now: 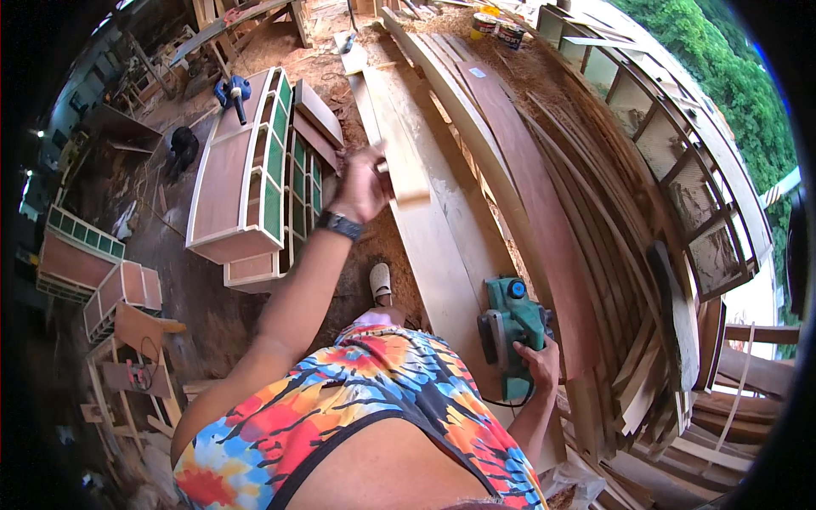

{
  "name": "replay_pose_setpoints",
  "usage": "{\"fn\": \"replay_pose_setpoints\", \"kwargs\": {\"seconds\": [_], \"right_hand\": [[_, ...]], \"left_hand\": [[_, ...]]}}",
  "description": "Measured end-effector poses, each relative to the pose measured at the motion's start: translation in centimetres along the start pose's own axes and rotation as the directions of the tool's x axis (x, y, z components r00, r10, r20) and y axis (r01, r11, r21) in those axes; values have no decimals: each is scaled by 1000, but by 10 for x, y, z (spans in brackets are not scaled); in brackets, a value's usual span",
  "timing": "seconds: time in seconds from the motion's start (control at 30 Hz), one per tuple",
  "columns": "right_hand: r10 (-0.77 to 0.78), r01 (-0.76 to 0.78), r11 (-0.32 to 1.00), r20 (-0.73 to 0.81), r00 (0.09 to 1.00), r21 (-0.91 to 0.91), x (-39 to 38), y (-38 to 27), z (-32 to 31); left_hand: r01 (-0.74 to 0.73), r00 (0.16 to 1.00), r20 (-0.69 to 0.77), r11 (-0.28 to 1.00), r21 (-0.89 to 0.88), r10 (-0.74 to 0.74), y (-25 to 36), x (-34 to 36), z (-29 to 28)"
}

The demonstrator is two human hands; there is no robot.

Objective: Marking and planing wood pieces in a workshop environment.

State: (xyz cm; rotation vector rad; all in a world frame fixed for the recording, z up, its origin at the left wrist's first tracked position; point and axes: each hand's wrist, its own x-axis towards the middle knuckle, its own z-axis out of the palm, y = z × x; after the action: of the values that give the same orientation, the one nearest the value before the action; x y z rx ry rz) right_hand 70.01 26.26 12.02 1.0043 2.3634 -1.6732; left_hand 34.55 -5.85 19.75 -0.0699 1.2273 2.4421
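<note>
My left hand [361,185] is stretched forward and grips the near edge of a long pale wooden plank [442,246] that lies lengthwise on the workbench. A dark watch [340,225] sits on that wrist. My right hand [537,361] holds the handle of a teal electric planer [510,319], which rests on the near end of the same plank. A black cord hangs from the planer's rear.
Several long boards and curved strips [544,195] are stacked to the right, with a slatted frame [680,170] beyond them. Two small tins [497,30] stand at the far end. Cabinets with green panels [255,170] lie on the sawdust floor to the left.
</note>
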Motion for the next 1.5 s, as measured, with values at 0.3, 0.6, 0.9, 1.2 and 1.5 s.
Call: {"fn": "replay_pose_setpoints", "kwargs": {"seconds": [0.3,0.6,0.9,1.2,1.5], "right_hand": [[-22,21,999,45,999,32,2,-4,4],[3,-5,999,53,999,41,9,-3,7],[38,-44,998,109,993,52,19,9,11],[84,-89,996,125,989,30,22,7,19],[181,-171,981,110,977,-92,26,-14,39]], "left_hand": [[369,889,-453,490,790,62,-193,25,-71],[122,907,-291,471,874,304,-235,15,-90],[58,879,-260,452,890,399,-222,25,-100],[5,829,-162,283,959,535,-235,53,-106],[159,954,-265,508,847,143,-185,89,-125]]}}
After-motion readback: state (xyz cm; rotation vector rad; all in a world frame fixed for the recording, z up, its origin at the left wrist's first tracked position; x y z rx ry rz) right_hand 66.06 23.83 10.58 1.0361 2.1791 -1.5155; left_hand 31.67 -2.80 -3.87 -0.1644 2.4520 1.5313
